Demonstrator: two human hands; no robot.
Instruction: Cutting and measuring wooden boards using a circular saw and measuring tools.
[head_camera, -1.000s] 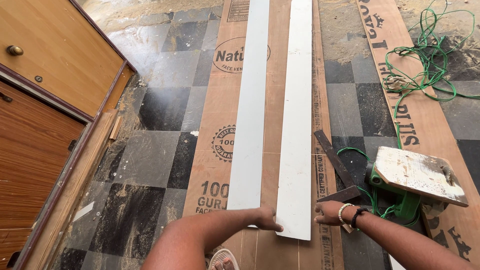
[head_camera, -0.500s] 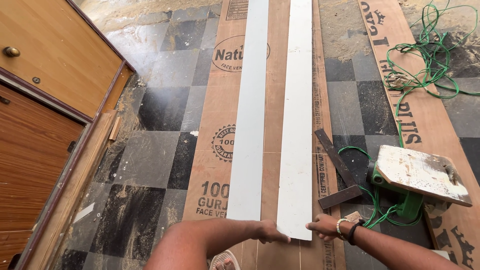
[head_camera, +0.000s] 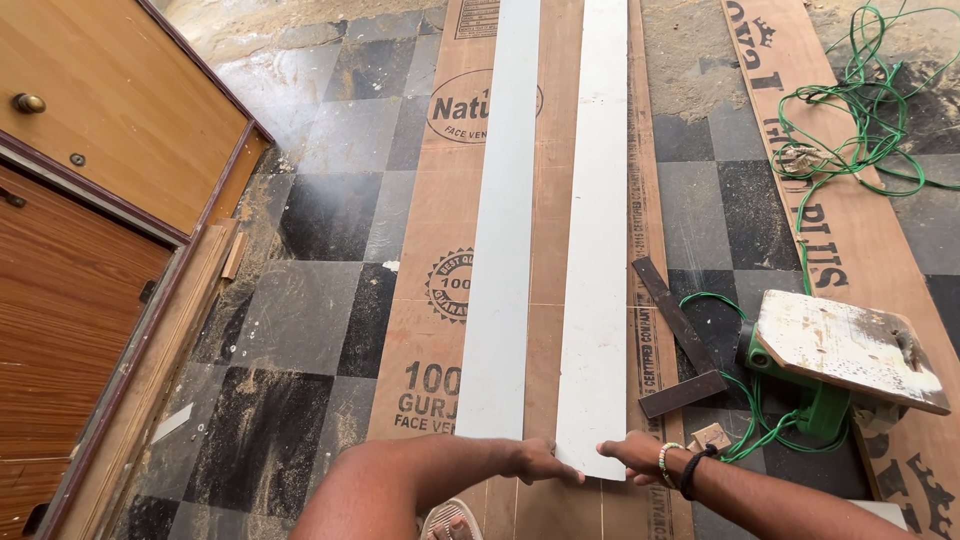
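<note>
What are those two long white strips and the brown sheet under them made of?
The two white strips, one held at its near end by both hands, look like laminate or laminated board: thin, flat, smooth, matt white. I cannot tell the core. The brown sheet beneath looks like plywood with a wood veneer face, showing reddish grain and printed stamps.

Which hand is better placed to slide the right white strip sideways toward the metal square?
Probably the right hand. It rests at the near right corner of the right white strip, on the metal square side. The left hand reaches across to its near left corner.
</note>
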